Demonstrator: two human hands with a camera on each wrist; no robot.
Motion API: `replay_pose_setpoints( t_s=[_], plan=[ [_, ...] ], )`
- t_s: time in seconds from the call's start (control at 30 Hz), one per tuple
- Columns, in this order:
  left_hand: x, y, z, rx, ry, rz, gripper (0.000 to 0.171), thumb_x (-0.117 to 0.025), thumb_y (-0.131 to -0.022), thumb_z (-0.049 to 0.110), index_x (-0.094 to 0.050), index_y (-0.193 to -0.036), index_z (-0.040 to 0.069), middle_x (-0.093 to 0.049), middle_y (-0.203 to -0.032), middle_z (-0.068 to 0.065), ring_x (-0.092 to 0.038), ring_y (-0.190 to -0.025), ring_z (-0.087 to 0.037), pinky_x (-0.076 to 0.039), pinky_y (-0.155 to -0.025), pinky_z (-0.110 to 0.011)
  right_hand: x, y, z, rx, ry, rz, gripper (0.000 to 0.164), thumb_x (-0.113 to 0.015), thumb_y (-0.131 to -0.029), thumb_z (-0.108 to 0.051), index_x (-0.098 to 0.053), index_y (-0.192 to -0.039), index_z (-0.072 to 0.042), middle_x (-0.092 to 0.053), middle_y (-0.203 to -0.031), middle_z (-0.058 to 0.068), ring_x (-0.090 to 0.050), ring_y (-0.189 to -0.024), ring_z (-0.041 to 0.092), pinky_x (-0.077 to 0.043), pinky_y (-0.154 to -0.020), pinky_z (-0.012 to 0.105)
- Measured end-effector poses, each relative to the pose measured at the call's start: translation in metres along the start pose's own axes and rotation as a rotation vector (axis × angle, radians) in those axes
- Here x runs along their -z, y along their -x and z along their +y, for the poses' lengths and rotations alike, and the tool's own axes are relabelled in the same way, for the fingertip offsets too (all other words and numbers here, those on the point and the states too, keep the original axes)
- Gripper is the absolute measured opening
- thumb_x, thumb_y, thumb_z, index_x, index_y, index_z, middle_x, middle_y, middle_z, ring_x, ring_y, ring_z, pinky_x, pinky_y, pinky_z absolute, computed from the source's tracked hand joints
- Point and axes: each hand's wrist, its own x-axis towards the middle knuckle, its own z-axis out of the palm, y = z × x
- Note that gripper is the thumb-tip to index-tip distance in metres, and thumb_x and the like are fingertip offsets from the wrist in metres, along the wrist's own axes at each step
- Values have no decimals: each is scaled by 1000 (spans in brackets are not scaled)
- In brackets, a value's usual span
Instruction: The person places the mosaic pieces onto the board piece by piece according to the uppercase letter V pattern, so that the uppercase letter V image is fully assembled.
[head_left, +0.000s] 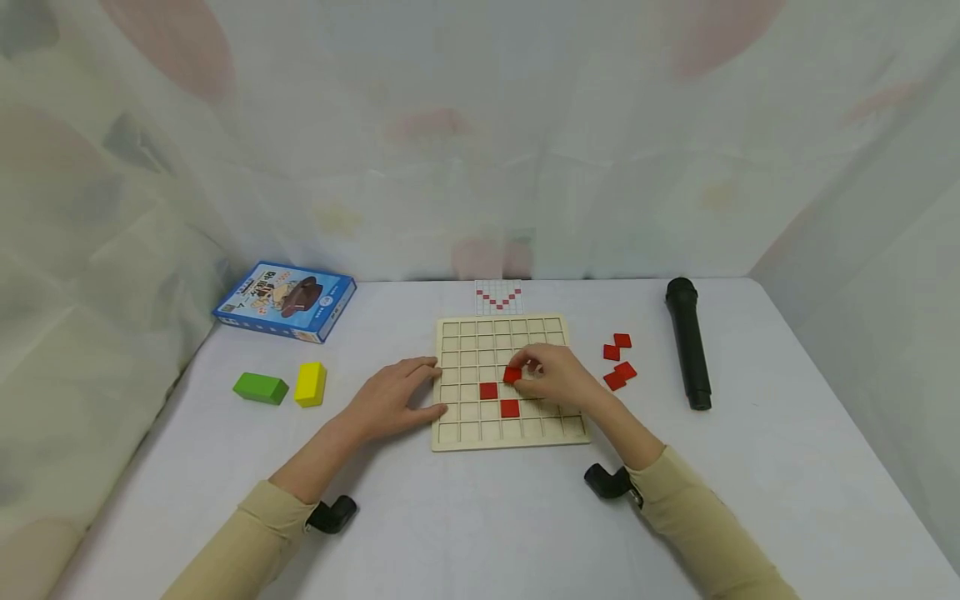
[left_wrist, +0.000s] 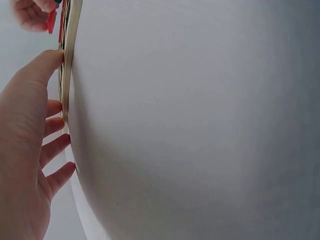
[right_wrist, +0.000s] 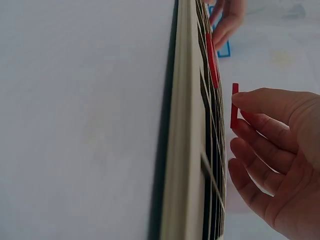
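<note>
A plain white surface (head_left: 480,525) is carrying a square, pale wooden board with a raised grid (head_left: 489,342). The left hand (head_left: 386,402), fingers spread, is touching the board's left edge. The right hand (head_left: 557,375) is pinching a flat, square red tile (head_left: 512,375) just above the grid, near two matching red tiles (head_left: 510,408) lying in cells. A slack pinch could be letting the held tile drop askew across a ridge; brushing fingers could be nudging its neighbours; light steadying could be letting the board slide.
</note>
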Motion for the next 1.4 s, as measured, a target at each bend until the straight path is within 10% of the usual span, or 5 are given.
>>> replay_pose_setpoints(
  t_s=[0.67,1.4],
  plan=[
    [-1,0,0,-15,6,10,62,-64,-88,53,-57,-133,11,-50,-143,-9,-48,-129,-30,-40,-104,-50,-36,-40,-28,46,64,-53,21,-74,-85,-13,-70,-106,-13,-65,-92,-3,-54,-81,13,-47,-72,27],
    [-1,0,-1,-20,-1,21,62,-65,-87,53,-58,-133,12,-51,-142,-9,-48,-129,-29,-41,-104,-48,-32,-34,-28,37,45,-1,14,-68,-89,-15,-73,-102,-15,-67,-103,-4,-59,-90,13,-50,-82,31]
  ],
)
